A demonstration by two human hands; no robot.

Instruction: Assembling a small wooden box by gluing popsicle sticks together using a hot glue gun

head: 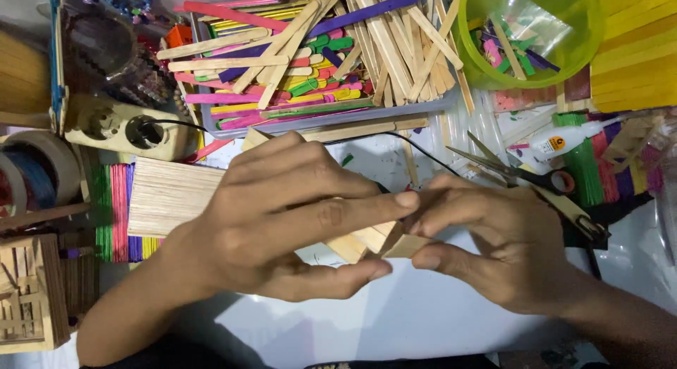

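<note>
The left hand (pixel 282 214) and the right hand (pixel 486 238) meet at the middle of a cluttered craft table, both pinched onto a small piece of plain wooden sticks (pixel 384 240), joined edge to edge, held just above the white table surface (pixel 395 316). The left thumb presses the piece from below while the forefinger lies across its top; the right fingers (pixel 451 207) grip its other end, so most of the piece is hidden. Behind the hands, a grey tray (pixel 331 118) brims with plain and coloured craft sticks. A green plastic bowl (pixel 596 37) of stick offcuts stands at the tray's right. Scissors (pixel 522 173) lie just beyond the right hand, near a small glue bottle (pixel 564 140). To the left, a flat panel of plain sticks (pixel 166 196) rests over a row of coloured ones, beside a power strip (pixel 116 125) and a roll of tape (pixel 35 175). A small stick-built house (pixel 32 295) sits at the left edge.
</note>
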